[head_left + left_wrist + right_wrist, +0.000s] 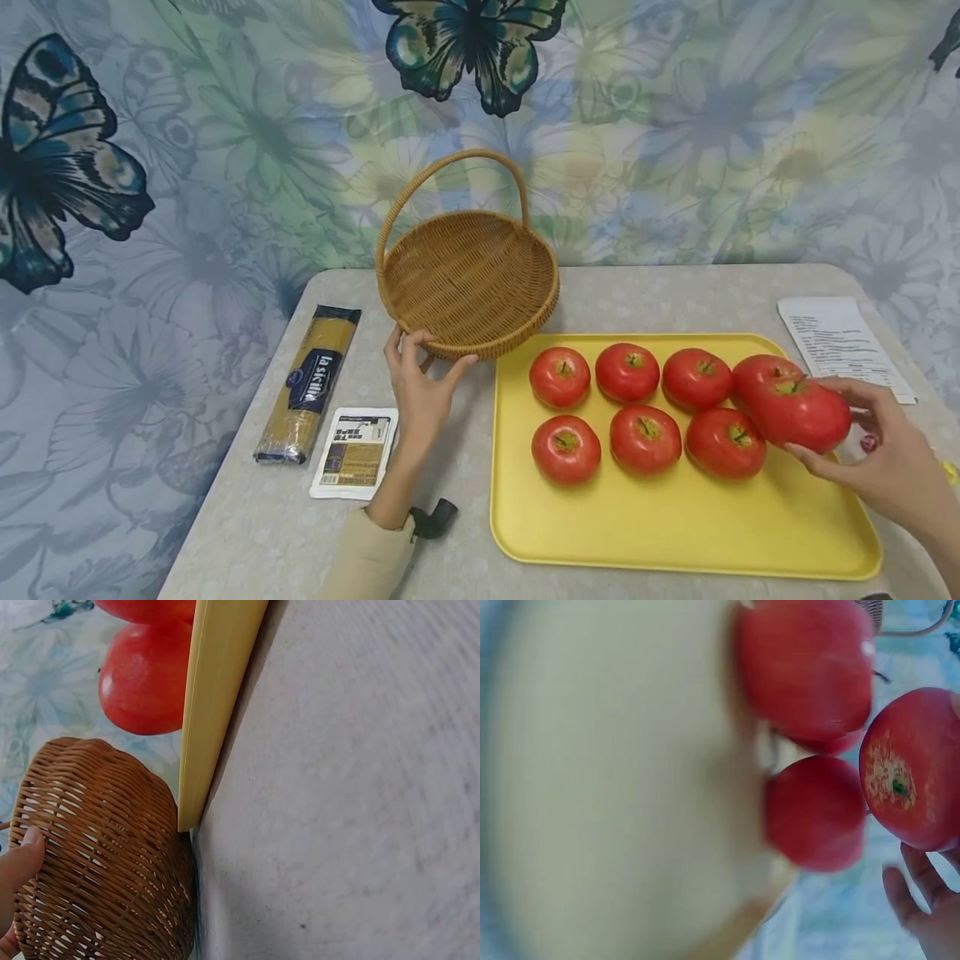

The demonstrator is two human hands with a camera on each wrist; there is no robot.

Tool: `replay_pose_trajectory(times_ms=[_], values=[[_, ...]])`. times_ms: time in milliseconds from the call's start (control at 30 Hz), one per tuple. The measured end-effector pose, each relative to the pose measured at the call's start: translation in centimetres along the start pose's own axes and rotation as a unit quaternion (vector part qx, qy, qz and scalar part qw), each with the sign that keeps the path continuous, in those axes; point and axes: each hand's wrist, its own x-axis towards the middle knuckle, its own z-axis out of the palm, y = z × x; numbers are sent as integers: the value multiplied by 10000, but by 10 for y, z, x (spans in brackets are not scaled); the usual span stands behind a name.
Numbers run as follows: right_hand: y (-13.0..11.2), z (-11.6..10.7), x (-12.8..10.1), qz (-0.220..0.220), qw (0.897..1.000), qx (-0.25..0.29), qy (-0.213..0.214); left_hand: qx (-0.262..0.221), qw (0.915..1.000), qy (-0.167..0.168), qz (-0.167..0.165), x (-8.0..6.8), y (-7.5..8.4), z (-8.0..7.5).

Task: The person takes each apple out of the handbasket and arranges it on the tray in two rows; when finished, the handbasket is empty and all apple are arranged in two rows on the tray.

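Eight red round tomatoes are in view on the flat yellow plastic tray (675,525), which sits at the right half of the grey speckled table (247,533). Seven rest in two rows along the tray's far half. The eighth red tomato (798,410) is off the tray surface, above the right end of those rows, gripped by your right hand (888,467) with fingers curled round its right side and underside. It sits just beside the far-right tomato (757,367) of the back row and partly covers it; in the right wrist view, which is blurred, two neighbouring tomatoes lie close on its left.

Your left hand (420,392) pinches the near rim of the round woven wicker basket with an arched handle (468,279), thumb on one side, fingers on the other. The basket stands at the table's far edge, near the middle, tipped with its opening facing you. Its lower right rim meets the tray's far-left corner, as the left wrist view shows.

Along the table's left edge lies a long yellow pasta packet with a dark label (309,383); a small white flat sachet (356,452) lies just beside it, near your left wrist. One white printed paper sheet (843,342) lies at the table's right edge, beyond the tray.
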Motion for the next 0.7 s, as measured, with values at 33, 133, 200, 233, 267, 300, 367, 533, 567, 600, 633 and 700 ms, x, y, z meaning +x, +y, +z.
replay_pose_trajectory(times_ms=[33,133,200,233,267,300,367,533,567,600,633,700], values=[[4,0,-6,98,9999,-60,31,9,10000,9,0,0,-1,0],[17,1,-21,447,9989,-113,-4,20,10000,14,13,0,-1,1],[25,2,-29,669,9976,-154,-123,43,10000,10,28,0,-1,2],[28,3,-31,713,9971,-190,-205,37,10000,4,42,0,-1,2],[32,3,-33,761,9963,-246,-315,35,10000,2,45,0,-1,2],[35,5,-35,782,9958,-232,-413,40,10000,-1,47,1,-1,2],[41,7,-38,833,9947,-175,-583,66,10000,-11,33,1,-1,1],[48,16,-43,973,9916,111,-845,95,9999,2,-57,1,-1,-1],[48,17,-43,973,9914,110,-864,90,9999,2,-70,1,-2,-1],[48,19,-44,974,9915,70,-865,82,9999,-2,-74,1,-2,-1],[48,20,-45,966,9917,42,-851,74,9999,-12,-77,1,-2,-1],[46,23,-46,869,9933,-87,-756,50,10000,-32,-69,1,-2,-1]])
